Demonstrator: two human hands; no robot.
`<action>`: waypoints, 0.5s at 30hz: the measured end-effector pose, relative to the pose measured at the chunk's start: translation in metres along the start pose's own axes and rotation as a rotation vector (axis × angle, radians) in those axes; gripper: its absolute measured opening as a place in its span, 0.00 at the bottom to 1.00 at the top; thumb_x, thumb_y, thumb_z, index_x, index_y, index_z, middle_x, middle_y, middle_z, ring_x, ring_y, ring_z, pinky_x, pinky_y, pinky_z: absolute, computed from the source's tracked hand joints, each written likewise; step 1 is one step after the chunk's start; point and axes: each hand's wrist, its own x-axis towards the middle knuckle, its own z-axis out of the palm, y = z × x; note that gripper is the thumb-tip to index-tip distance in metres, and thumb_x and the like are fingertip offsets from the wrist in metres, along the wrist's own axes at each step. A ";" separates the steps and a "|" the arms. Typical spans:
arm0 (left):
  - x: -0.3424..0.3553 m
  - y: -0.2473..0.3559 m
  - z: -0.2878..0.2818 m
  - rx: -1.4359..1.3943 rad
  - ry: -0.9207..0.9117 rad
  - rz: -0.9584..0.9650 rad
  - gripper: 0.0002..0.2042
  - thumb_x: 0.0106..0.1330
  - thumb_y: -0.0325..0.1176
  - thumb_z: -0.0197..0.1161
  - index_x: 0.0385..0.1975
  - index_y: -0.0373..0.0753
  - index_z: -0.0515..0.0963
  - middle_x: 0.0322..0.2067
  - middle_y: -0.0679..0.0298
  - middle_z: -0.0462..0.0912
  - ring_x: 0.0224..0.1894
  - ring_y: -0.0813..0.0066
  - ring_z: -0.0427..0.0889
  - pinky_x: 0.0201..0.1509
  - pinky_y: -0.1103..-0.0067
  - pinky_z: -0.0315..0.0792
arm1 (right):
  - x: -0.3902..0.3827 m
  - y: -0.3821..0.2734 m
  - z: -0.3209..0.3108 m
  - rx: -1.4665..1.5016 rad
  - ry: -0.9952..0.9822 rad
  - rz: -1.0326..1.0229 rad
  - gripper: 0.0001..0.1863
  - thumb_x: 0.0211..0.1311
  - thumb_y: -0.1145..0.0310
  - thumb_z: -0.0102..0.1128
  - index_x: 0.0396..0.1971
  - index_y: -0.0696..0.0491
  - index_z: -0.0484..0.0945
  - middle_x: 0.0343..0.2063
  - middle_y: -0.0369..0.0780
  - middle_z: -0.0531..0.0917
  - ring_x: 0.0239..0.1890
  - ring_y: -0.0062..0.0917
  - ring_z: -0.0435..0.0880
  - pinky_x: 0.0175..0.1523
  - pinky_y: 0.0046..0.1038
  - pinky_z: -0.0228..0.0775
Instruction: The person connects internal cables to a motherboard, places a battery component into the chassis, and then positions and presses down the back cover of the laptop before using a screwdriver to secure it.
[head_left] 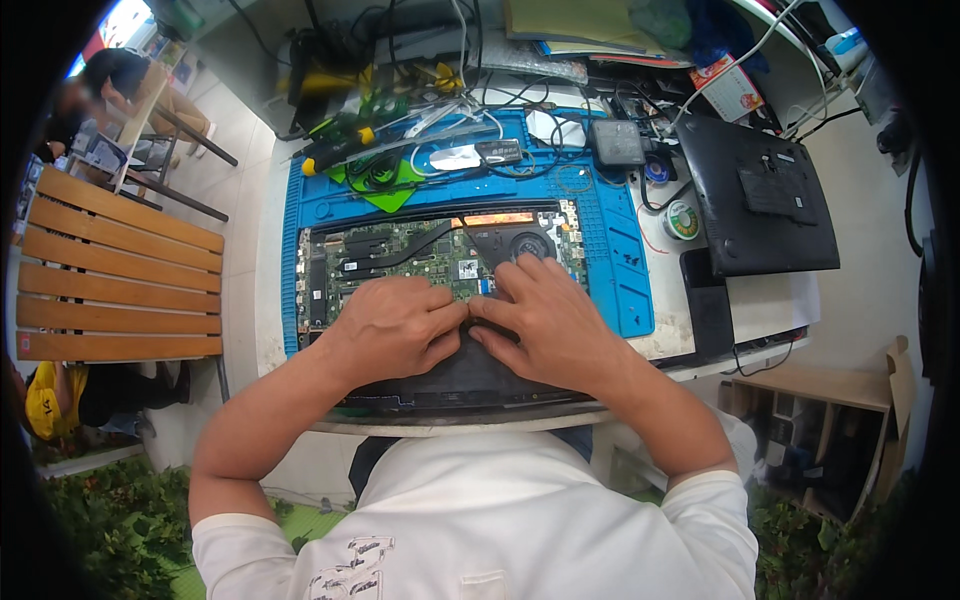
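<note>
We see the laptop (452, 272) lying flat with its insides showing, on the blue mat (622, 265) by the table's (665, 347) front edge, and we think it is fairly light and stiff, but its green board (436, 262) and fan (529, 243) could break easily, so its hard outer sides look best to hold. The left hand (395, 325) and right hand (545, 320) meet over its lower middle, fingers bent and tips close together, but we cannot tell if they pinch anything small. At the right, the wooden shelf (815, 388) has dark things (850, 452) in it that we cannot make out.
</note>
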 end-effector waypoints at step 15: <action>0.031 -0.010 -0.019 -0.316 -0.262 -0.548 0.07 0.62 0.32 0.80 0.36 0.37 0.93 0.30 0.56 0.93 0.30 0.63 0.92 0.39 0.71 0.83 | -0.018 -0.008 0.002 -0.023 0.047 0.045 0.14 0.69 0.59 0.76 0.50 0.47 0.93 0.39 0.39 0.77 0.46 0.36 0.77 0.48 0.40 0.69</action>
